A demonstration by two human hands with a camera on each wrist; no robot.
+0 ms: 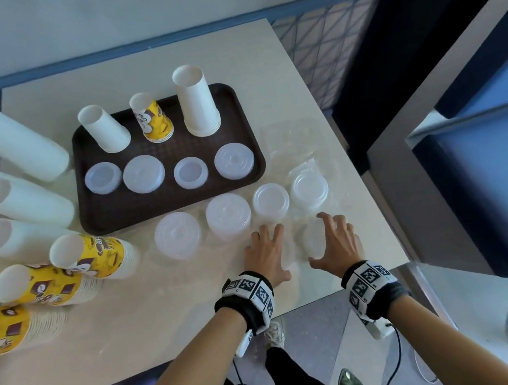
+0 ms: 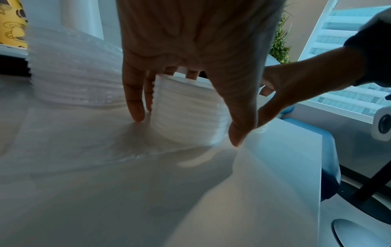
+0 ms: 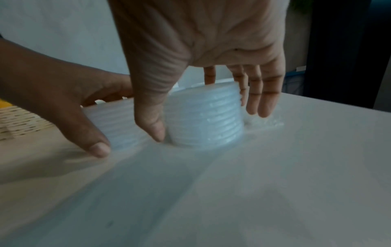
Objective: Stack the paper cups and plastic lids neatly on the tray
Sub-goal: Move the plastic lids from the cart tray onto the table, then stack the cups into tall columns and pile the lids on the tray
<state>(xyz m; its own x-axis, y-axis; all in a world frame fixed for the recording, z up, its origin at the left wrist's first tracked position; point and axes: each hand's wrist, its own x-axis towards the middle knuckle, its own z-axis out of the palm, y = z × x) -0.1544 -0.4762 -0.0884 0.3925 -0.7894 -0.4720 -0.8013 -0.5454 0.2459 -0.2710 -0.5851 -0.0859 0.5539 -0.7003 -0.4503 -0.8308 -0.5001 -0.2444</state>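
Note:
A brown tray holds three upturned cup stacks: white, yellow and a taller white one. In front of them on the tray stands a row of several lid stacks. Near the table's front right, my left hand straddles a translucent lid stack, thumb on one side and fingers on the other. Just to its right, my right hand grips a second lid stack the same way. Both stacks stand on the table.
More lid stacks stand between my hands and the tray. Long sleeves of white cups and yellow cups lie at the left. Clear plastic wrap lies right of the tray. The table's right edge is close to my right hand.

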